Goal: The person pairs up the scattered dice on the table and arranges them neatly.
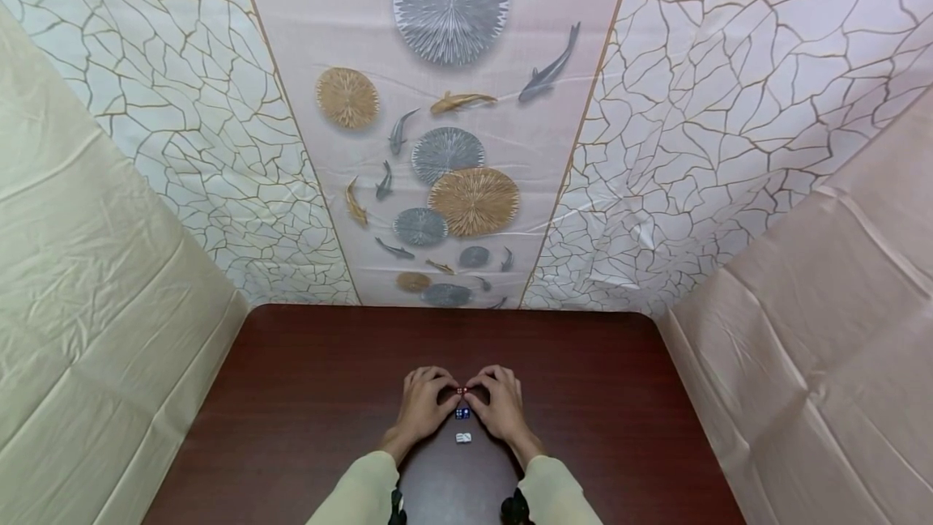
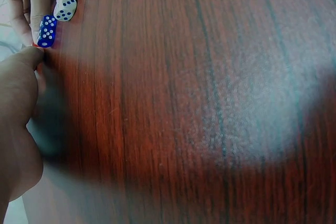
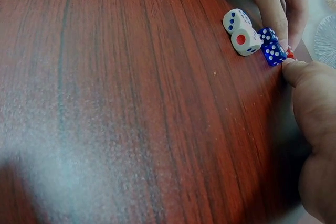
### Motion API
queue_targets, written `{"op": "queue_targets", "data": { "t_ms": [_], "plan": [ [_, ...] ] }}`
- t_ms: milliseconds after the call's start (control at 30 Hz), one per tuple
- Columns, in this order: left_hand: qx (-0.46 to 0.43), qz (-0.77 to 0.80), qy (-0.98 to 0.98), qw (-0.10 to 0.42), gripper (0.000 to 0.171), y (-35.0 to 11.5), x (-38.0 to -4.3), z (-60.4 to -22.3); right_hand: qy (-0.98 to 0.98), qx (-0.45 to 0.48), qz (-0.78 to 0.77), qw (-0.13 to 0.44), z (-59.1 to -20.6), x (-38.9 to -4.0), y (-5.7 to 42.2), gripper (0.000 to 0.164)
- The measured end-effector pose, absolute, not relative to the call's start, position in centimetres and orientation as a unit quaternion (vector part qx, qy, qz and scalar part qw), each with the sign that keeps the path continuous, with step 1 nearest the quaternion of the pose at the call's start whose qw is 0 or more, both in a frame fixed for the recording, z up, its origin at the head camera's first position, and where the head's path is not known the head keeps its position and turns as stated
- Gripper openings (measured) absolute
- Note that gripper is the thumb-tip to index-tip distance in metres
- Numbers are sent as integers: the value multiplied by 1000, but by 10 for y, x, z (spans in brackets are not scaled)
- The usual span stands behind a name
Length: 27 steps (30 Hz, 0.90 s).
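Observation:
Two small red dice (image 1: 462, 390) sit side by side between my hands, mostly covered by fingertips in both wrist views. From the left, my left hand (image 1: 423, 403) pinches the red die on its side with thumb and forefinger. My right hand (image 1: 501, 403) mirrors it, pinching the red die on the right. Just nearer to me than the thumbs is a pair of blue dice (image 1: 462, 413) with white pips, set against each other. Closer still, two white dice (image 1: 463, 437) stand together; a red single pip shows on one of them in the right wrist view.
The dark red-brown wooden table (image 1: 306, 395) has a glossy surface with a pale reflection in front. Behind it hangs a patterned cloth (image 1: 466, 104) with fish and round motifs. Plain cream cloth walls (image 1: 95, 306) slope along both sides.

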<state>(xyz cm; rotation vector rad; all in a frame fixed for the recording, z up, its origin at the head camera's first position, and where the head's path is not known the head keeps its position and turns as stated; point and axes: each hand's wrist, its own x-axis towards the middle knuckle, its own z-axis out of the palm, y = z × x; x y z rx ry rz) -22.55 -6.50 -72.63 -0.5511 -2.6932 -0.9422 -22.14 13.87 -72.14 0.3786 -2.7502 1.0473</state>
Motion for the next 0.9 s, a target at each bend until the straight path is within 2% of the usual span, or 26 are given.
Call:
{"op": "queue_targets", "data": {
  "t_ms": [433, 700, 900],
  "plan": [
    [-195, -330, -918, 105, 18, -65, -223, -722, -918, 148, 346, 128, -724, -220, 143, 13],
    [-206, -319, -920, 94, 25, -70, -220, -719, -920, 117, 366, 79, -718, -219, 145, 14],
    [-213, -310, -922, 95, 31, -80, -214, -721, -902, 119, 405, 94, -715, -216, 148, 17]
  ]
}}
